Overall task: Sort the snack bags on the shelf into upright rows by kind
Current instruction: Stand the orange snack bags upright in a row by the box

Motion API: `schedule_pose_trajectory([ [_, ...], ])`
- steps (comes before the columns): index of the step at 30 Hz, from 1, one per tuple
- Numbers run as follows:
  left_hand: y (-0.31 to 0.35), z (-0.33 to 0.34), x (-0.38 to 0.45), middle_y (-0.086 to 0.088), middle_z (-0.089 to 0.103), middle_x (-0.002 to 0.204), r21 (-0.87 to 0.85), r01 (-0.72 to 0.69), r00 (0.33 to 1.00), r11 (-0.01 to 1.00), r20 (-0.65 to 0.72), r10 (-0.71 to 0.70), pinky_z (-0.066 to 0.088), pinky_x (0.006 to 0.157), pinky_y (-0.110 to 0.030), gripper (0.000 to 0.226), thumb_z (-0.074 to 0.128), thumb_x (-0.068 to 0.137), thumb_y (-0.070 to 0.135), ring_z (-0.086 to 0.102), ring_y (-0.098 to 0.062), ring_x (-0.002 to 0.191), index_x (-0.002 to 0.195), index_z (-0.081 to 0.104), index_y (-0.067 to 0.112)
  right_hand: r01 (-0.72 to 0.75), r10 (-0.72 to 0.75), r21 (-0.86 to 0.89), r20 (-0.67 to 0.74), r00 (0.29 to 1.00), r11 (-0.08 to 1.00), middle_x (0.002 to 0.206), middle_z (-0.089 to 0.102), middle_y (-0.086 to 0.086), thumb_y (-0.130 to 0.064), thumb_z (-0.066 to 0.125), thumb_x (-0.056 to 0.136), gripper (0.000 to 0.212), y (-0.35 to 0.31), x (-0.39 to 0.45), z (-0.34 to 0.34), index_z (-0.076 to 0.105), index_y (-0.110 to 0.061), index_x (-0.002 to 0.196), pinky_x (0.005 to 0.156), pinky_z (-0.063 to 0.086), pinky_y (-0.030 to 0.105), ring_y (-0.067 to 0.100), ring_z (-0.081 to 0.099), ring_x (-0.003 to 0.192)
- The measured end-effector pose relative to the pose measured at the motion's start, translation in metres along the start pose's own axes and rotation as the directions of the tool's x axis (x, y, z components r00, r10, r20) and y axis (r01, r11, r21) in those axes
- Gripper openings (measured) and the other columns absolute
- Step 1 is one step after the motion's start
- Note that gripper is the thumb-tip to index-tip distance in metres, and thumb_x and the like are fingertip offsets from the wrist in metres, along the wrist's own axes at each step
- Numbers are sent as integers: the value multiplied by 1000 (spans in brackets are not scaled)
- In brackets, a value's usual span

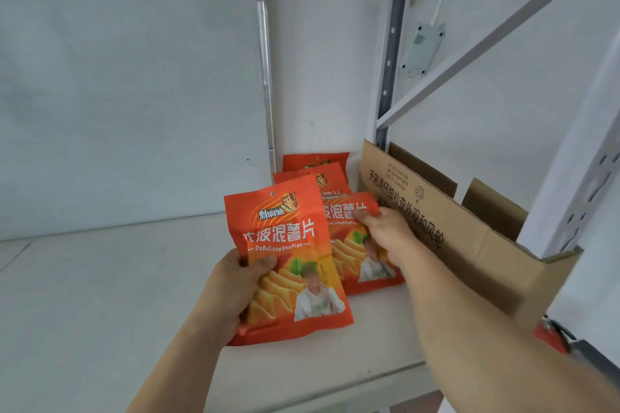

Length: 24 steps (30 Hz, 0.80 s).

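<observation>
Head cam, what I see: left hand has its grip clamped on the front orange chip bag, thumb across the face, fingers wrapped behind the left edge. That bag is upright, tilted slightly, bottom edge at or just above the shelf; I can't tell if it's touching.

Right hand is on the second bag, just behind and right of the front one. Fingers curl over its upper right part, grip closed on it. This bag leans back, and the front bag overlaps its left side.

Behind those, two more bags of the same orange print: third bag and rear bag, stacked in a row going toward the back panel. Only their top strips show, so I can't tell how upright they are. All four look like the same kind.

Open cardboard box sits on the shelf immediately right of the row, its printed flap up next to the right wrist. Box contents not visible from here.

White shelf upright with slotted holes stands behind the box. Small red item at far right below the box corner, too cropped to identify.
</observation>
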<state>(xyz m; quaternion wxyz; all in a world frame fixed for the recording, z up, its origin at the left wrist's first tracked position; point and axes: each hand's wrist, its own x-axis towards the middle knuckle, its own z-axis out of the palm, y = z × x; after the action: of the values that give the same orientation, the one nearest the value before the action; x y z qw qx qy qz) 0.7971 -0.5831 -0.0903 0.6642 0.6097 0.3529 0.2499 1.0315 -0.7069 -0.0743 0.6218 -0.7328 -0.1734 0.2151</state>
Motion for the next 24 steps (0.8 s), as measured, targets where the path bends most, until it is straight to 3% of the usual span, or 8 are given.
schedule_pose_trajectory([
  [3,-2,16,0,-6,79,98,86,-7,1000,996,17,6,59,89,-52,27,75,88,22,77,-28,88,112,68,13,27,-28,-47,-15,999,999,48,64,1,-26,70,93,23,-2,12,-2,65,-9,78,33,38,20,20,50,31],
  [7,-5,45,-4,-2,79,92,202,-10,998,979,-62,23,61,84,-47,25,75,88,28,77,-23,81,108,68,16,70,-79,-174,-44,996,982,77,72,5,-41,70,90,30,1,25,-1,68,-11,89,50,48,28,18,64,54],
  [10,-3,66,-5,-1,76,93,280,-6,985,960,-162,53,60,81,-42,24,73,88,30,74,-22,81,108,65,17,99,-116,-212,-73,991,972,90,70,4,-47,52,99,41,0,22,-5,68,-9,96,76,47,30,24,68,87],
  [13,0,81,-6,-1,72,97,337,8,975,941,-210,67,55,72,-34,29,70,90,31,70,-20,83,112,61,15,93,-92,-196,11,996,976,84,70,-1,-57,29,103,63,-3,15,-14,68,-8,97,66,43,24,12,65,79],
  [15,0,90,-6,-1,71,100,373,9,970,928,-229,83,52,73,-34,31,69,91,31,67,-19,85,115,60,15,66,-56,-158,68,996,985,100,72,0,-76,26,92,77,-3,13,-16,66,-13,112,78,46,26,14,66,91],
  [17,0,97,-7,-2,71,103,390,7,965,921,-243,95,55,80,-37,31,69,90,32,68,-22,89,115,60,15,43,-32,-131,86,996,990,122,66,0,-86,35,81,87,-1,13,-16,53,-19,133,97,47,37,21,64,111],
  [20,1,108,-9,-2,71,101,358,-7,965,934,-243,100,56,81,-38,29,69,91,30,69,-21,87,114,59,15,93,-79,-76,172,982,993,109,71,-6,-76,60,78,74,1,9,-16,52,-23,129,73,55,30,11,70,90],
  [24,1,123,-10,-1,70,103,321,-30,960,947,-253,116,56,78,-36,38,73,88,31,68,-18,87,117,54,14,149,-138,-65,158,978,987,114,67,-6,-52,78,79,66,3,10,-11,50,-23,130,84,54,31,15,67,97],
])
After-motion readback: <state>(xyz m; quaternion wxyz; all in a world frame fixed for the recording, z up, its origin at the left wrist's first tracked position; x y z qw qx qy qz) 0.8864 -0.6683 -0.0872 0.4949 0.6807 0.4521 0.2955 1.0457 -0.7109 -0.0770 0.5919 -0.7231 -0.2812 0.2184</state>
